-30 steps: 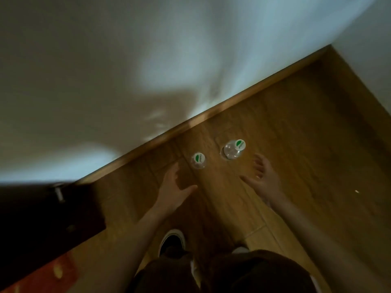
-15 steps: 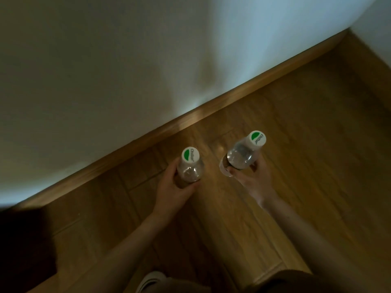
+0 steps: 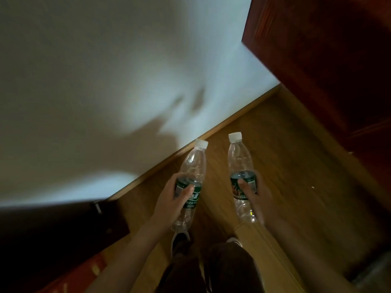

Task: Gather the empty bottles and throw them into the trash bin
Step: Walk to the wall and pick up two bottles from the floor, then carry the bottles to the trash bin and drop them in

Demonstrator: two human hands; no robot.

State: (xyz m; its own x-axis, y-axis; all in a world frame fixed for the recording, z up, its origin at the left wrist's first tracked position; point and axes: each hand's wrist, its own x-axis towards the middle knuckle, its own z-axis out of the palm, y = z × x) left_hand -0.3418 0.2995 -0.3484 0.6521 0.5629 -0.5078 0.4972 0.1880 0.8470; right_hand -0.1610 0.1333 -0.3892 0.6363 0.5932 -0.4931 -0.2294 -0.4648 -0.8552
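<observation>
Holding one bottle apiece, both hands are occupied and off the floor. Left hand point(image 3: 173, 199) is wrapped around the left bottle point(image 3: 191, 180) at its green label band, thumb laid across the front; right hand point(image 3: 257, 194) grips the right bottle point(image 3: 241, 178) at the same band, thumb forward, fingers behind. Both bottles are carried cap-up, tilted slightly away from the body, clear of the wooden floor point(image 3: 296, 176) and apart from each other. White caps are fitted on both.

Contents: clear plastic, no liquid visible; judged empty and therefore very light. Thin walls of this kind are likely to dent under a hard squeeze, and smooth plastic may slip in the palm. The label band is the soundest place to hold, being the straight mid-section with some friction; the present grips are correctly placed. Capped and empty, the bottles should tolerate a drop without damage.

Surroundings: white wall point(image 3: 105, 81) with skirting ahead, dark red wooden furniture point(image 3: 328, 60) to the right, a dark object point(image 3: 53, 229) low on the left whose nature cannot be determined. No trash bin can be identified with confidence in this view.

Assessment: gathering appears complete for these two; carrying them to the bin remains
</observation>
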